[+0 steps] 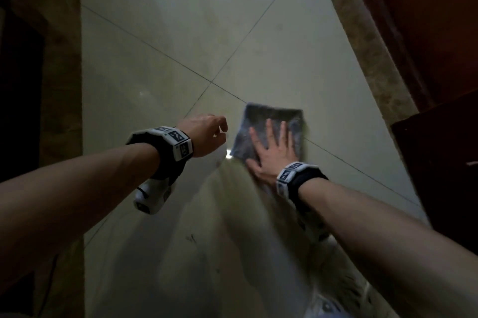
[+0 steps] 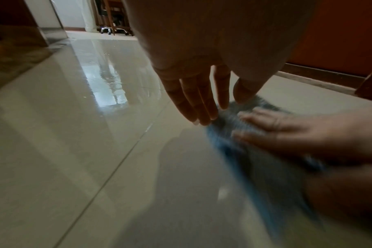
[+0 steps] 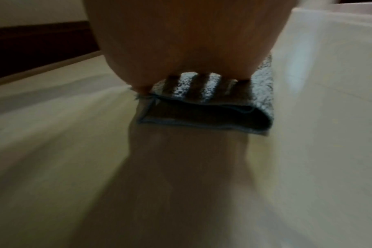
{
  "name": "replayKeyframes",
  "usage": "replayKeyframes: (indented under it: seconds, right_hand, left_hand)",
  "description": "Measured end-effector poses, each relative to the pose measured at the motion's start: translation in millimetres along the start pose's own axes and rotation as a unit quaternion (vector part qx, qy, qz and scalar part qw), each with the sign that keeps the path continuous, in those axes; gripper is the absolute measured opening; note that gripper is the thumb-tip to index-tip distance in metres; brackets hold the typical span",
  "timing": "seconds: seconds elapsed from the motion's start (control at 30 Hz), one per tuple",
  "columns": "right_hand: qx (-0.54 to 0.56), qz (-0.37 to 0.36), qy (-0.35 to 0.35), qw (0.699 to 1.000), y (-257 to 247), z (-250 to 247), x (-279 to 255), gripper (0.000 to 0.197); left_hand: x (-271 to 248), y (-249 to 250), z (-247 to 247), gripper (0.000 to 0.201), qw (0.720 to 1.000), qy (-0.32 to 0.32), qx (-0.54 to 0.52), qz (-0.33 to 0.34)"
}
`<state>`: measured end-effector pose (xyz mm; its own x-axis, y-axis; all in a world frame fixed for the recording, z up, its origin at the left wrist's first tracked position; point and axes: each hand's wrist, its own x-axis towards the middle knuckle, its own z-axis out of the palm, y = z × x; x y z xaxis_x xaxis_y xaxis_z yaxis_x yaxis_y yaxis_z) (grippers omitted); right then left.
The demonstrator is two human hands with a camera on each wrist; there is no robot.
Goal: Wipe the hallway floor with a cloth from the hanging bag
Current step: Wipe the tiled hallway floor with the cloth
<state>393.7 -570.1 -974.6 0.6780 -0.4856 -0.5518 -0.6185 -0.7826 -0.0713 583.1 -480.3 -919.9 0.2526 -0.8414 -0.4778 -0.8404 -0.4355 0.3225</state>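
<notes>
A folded grey-blue cloth (image 1: 276, 121) lies flat on the pale glossy tiled floor (image 1: 160, 64), right of a tile joint crossing. My right hand (image 1: 274, 146) presses on it with fingers spread and straight. In the right wrist view the cloth (image 3: 206, 115) shows its folded edge under the palm, with fingers (image 3: 200, 87) laid across it. My left hand (image 1: 209, 133) hovers just left of the cloth and holds nothing. In the left wrist view its fingers (image 2: 200, 104) hang straight and relaxed above the floor, beside the blurred cloth (image 2: 229, 120).
A dark wooden door and frame (image 1: 426, 32) with a speckled stone threshold (image 1: 362, 38) run along the right. A brown stone strip and dark wall (image 1: 59, 84) border the left. The hallway floor runs ahead to a lit room with chair legs (image 2: 115, 25).
</notes>
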Motion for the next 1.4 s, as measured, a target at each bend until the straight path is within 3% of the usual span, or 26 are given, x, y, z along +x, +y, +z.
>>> replayKeyframes:
  seconds: [0.13,0.27,0.4,0.47,0.57,0.7,0.8,0.97,1.17,1.3,1.4]
  right_hand:
    - [-0.081,-0.266,-0.044,0.959,-94,6,-25,0.072]
    - [-0.144,-0.343,-0.058,0.926,-158,24,-39,0.069]
    - [-0.174,-0.332,-0.082,0.923,-155,15,-13,0.096]
    - [-0.147,-0.280,-0.102,0.943,-144,-5,7,0.103]
    - [-0.102,-0.148,-0.124,0.976,-105,-39,30,0.094]
    - [-0.057,0.009,-0.151,0.987,-51,-59,33,0.077]
    - [0.002,0.064,-0.142,0.988,-56,-60,40,0.074]
    - [0.045,0.127,-0.123,0.983,-85,-67,59,0.087]
    - [0.021,0.061,-0.101,0.993,-105,-75,80,0.090]
    - [-0.058,-0.084,-0.071,0.992,-145,-62,78,0.085]
    - [-0.102,-0.205,-0.061,0.971,-187,-45,69,0.081]
  left_hand:
    - [-16,-22,-8,0.025,1.000,0.006,-0.010,-0.018]
    - [-36,-47,-16,0.026,0.999,0.013,-0.031,-0.035]
    - [-54,-78,-27,0.027,0.998,0.021,-0.016,-0.057]
    - [-64,-94,-33,0.029,0.997,0.027,-0.009,-0.077]
    - [-79,-117,-40,0.031,0.994,0.026,-0.003,-0.106]
    - [-96,-139,-42,0.031,0.992,0.025,-0.006,-0.127]
    - [-102,-145,-48,0.032,0.991,0.034,-0.006,-0.126]
    - [-103,-143,-45,0.032,0.991,0.031,-0.020,-0.132]
    - [-102,-148,-34,0.031,0.991,0.024,-0.040,-0.127]
    - [-93,-158,-43,0.031,0.985,0.047,-0.053,-0.157]
    - [-84,-161,-45,0.029,0.982,0.062,-0.059,-0.167]
